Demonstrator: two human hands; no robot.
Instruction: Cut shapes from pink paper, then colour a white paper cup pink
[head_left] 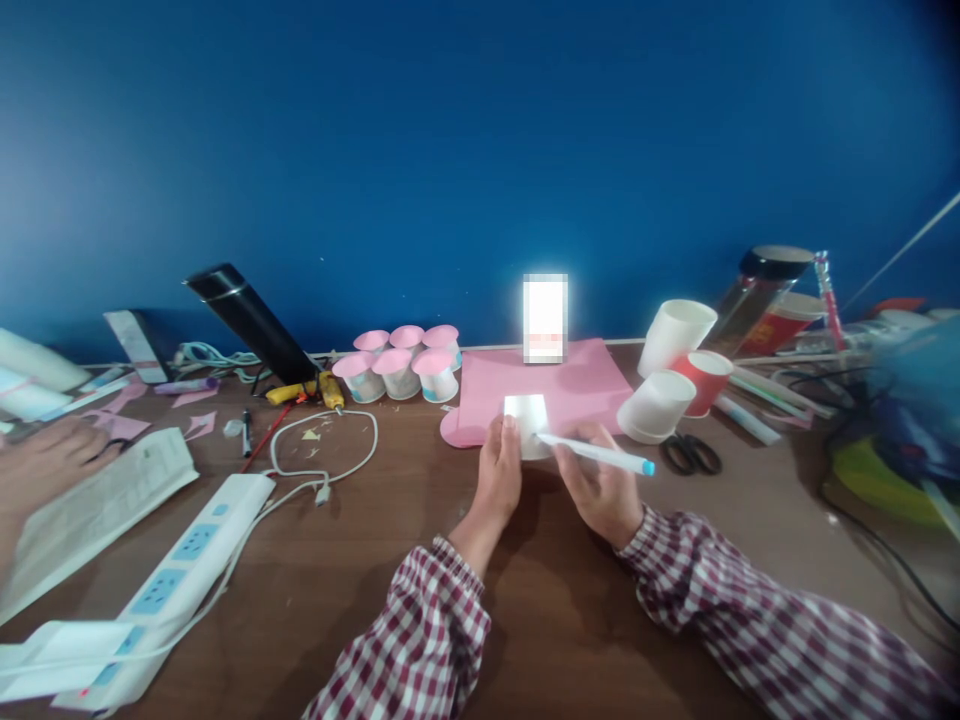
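My left hand (500, 470) grips the side of a small white paper cup (528, 418) that stands on the brown table at the front edge of a pink paper sheet (547, 385). My right hand (600, 485) holds a white marker with a blue end (600, 455), its tip against the cup's side. Both sleeves are red-and-white checked.
Several pink-topped cups (401, 368) stand behind left. White and red paper cups (679, 375) and black scissors (691, 455) lie right. A glowing phone (545, 318) leans on the blue wall. A power strip (180, 560) and cable lie front left. Another person's hand (41, 465) is at far left.
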